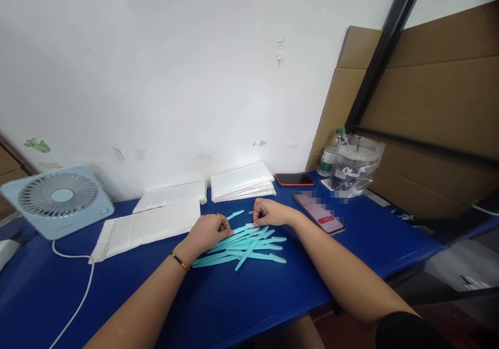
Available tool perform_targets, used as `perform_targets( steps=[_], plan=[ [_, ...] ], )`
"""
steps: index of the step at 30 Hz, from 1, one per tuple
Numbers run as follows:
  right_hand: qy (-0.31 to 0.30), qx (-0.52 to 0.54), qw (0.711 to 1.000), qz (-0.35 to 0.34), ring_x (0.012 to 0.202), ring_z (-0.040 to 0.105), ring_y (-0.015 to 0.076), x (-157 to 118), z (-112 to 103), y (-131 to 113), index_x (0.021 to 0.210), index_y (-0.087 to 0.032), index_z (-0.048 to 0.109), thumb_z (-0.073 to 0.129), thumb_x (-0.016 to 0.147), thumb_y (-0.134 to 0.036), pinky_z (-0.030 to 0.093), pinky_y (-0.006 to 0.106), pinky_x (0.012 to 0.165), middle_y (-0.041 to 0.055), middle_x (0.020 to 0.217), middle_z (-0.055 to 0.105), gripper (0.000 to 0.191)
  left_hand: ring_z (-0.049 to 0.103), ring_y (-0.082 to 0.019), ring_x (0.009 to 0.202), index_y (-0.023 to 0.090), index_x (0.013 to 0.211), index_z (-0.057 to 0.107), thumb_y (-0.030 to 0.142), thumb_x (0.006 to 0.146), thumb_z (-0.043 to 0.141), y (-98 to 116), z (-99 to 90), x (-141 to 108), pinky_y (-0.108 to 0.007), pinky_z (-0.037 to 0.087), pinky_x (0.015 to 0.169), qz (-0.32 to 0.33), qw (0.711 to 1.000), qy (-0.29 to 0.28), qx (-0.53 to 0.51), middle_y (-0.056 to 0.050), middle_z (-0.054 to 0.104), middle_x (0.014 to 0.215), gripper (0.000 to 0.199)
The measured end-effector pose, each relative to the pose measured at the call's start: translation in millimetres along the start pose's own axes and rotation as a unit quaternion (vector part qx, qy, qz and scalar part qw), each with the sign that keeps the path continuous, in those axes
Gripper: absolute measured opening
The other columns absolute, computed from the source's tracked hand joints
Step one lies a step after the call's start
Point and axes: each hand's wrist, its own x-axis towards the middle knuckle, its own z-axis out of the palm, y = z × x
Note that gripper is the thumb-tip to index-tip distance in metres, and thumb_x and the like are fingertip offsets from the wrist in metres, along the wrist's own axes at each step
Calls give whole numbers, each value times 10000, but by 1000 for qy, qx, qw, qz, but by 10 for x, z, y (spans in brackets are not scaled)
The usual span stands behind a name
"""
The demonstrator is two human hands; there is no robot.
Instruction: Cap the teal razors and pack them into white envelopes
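Note:
A loose pile of teal eyebrow razors [255, 245] lies on the blue table, crossing each other at various angles. My left hand [210, 232] is closed at the pile's left side, thumb and fingers pinching the handle of one teal razor [240, 229]. That razor points right, toward my right hand [273, 212], whose thumb and fingertips are pinched at its pale tip. The fingers partly hide this contact. Behind my hands one more teal razor [236, 214] lies apart, and a small translucent piece [250, 212] sits beside my right fingers.
White flat packets lie stacked [241, 180] and spread [152, 228] along the wall. A blue fan [62, 195] with a white cable stands left. Right are a dark phone [295, 179], a lit phone [317, 211], a bottle [328, 156] and a bagged cup [354, 164].

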Motion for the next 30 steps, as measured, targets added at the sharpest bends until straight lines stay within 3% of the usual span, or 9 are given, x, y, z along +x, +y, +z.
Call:
perform_targets(
  steps=[4, 10, 15, 21, 24, 28, 30],
  plan=[
    [-6, -7, 1000, 9, 741, 519, 123, 1, -33, 47, 762, -159, 717, 672, 730, -314, 425, 218, 660, 40, 893, 513, 165, 585, -171, 657, 222, 706, 614, 406, 775, 542, -62, -24, 12, -262, 349, 576, 4, 998, 38, 45, 1, 659, 694, 209],
    [71, -38, 996, 49, 767, 517, 146, -54, -142, 80, 788, -175, 703, 692, 713, -347, 424, 239, 690, 38, 884, 527, 187, 605, -186, 772, 229, 770, 639, 407, 760, 567, -76, -93, -4, -272, 375, 648, -23, 992, 97, 80, -12, 672, 822, 192],
    [9, -25, 1000, -4, 762, 534, 141, -45, -37, -36, 778, -194, 720, 713, 685, -394, 420, 227, 653, 31, 894, 529, 221, 602, -183, 734, 238, 757, 660, 491, 723, 581, 20, -64, -52, -270, 390, 625, 15, 998, 50, 44, -7, 665, 794, 268],
    [-15, -37, 999, -27, 757, 532, 140, 7, 81, -38, 758, -177, 717, 702, 694, -379, 420, 230, 660, 37, 893, 522, 213, 582, -167, 653, 240, 697, 657, 389, 733, 567, 14, -8, -48, -258, 360, 571, 19, 999, 1, 29, 9, 667, 711, 178],
    [-4, -28, 1000, -13, 749, 527, 131, -16, 10, 5, 741, -166, 703, 683, 720, -350, 416, 223, 654, 34, 887, 523, 186, 583, -171, 650, 227, 667, 640, 354, 743, 558, -43, -46, -38, -266, 363, 589, 2, 999, 21, 48, 0, 667, 697, 168],
    [66, -37, 996, 43, 747, 514, 137, -85, -139, 34, 767, -169, 698, 680, 725, -355, 411, 231, 659, 35, 876, 534, 192, 592, -183, 691, 234, 722, 639, 364, 751, 567, -104, -124, -59, -271, 368, 609, -33, 995, 73, 60, 2, 666, 733, 151],
    [66, -34, 997, 34, 760, 514, 140, -108, -170, 15, 789, -183, 704, 680, 725, -376, 411, 234, 672, 32, 877, 533, 205, 596, -187, 730, 239, 764, 644, 400, 744, 579, -93, -135, -78, -270, 371, 614, -35, 994, 86, 51, 1, 666, 782, 174]
  ],
)
